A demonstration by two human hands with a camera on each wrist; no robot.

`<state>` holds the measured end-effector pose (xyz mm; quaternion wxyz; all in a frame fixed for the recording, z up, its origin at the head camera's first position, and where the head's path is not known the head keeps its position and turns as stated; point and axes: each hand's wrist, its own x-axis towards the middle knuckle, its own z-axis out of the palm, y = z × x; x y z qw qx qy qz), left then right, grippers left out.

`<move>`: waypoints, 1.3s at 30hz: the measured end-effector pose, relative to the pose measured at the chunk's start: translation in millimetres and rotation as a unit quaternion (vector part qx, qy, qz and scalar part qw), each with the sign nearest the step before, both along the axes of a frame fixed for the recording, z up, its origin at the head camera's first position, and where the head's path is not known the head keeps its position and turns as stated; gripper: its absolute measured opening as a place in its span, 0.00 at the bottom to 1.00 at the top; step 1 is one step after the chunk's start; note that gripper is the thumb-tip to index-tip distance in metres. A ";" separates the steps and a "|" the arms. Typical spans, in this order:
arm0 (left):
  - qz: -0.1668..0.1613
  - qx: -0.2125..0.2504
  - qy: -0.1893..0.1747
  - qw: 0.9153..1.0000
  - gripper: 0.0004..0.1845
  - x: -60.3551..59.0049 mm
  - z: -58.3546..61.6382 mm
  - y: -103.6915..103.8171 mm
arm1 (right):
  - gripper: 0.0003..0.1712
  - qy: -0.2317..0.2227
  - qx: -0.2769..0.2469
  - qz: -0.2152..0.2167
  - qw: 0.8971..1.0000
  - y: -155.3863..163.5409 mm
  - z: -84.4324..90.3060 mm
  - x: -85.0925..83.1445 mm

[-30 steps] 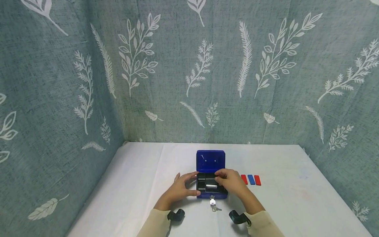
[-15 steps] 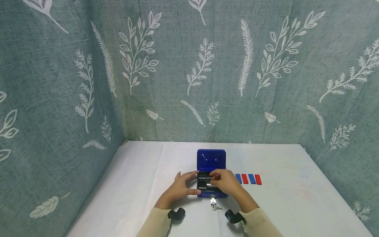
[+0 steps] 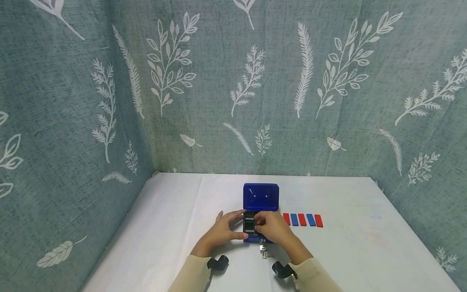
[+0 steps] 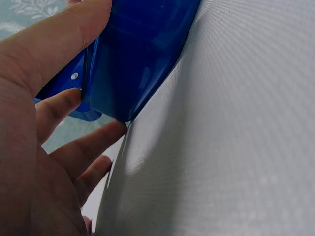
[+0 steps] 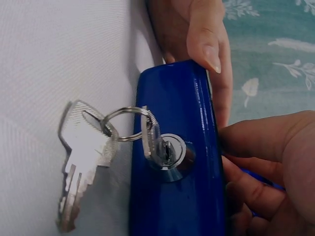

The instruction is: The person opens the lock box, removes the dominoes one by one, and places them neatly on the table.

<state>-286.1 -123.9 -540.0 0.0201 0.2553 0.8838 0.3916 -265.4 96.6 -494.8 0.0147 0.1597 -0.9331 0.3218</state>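
Observation:
A blue cash box (image 3: 260, 196) stands with its lid raised, and a black compartment tray (image 3: 249, 223) lies inside. My left hand (image 3: 222, 233) spans the box's left side with spread fingers, thumb at the front corner and fingertips at the back. In the right wrist view, the left thumb (image 5: 204, 46) rests over the box's top corner. My right hand (image 3: 275, 229) reaches into the tray, its fingers bent downward; I cannot tell whether they pinch anything. That hand covers the tray's right part. A key sits in the front lock (image 5: 179, 160), with a second key (image 5: 86, 142) on its ring.
Several flat red and blue pieces lie in a row right of the box, among them a blue piece (image 3: 311, 220) and a red piece (image 3: 319, 221). A white cloth (image 3: 175, 211) covers the table. Behind it hangs a green leaf-patterned curtain (image 3: 211, 101).
My right hand has moved left across the tray, covering a white rectangle seen earlier inside and revealing more coloured pieces on the table. The left hand stays at the box's left side.

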 end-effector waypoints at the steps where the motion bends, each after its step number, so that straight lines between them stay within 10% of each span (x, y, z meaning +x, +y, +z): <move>1: 0.000 -0.002 -0.001 1.000 0.45 -0.3 -0.4 -0.2 | 0.13 0.003 0.004 -0.002 1.000 -0.4 -0.3 0.2; 39: 0.006 -0.008 -0.006 1.000 0.46 0.2 1.6 1.3 | 0.02 -0.015 -0.028 0.008 0.999 10.5 1.0 3.3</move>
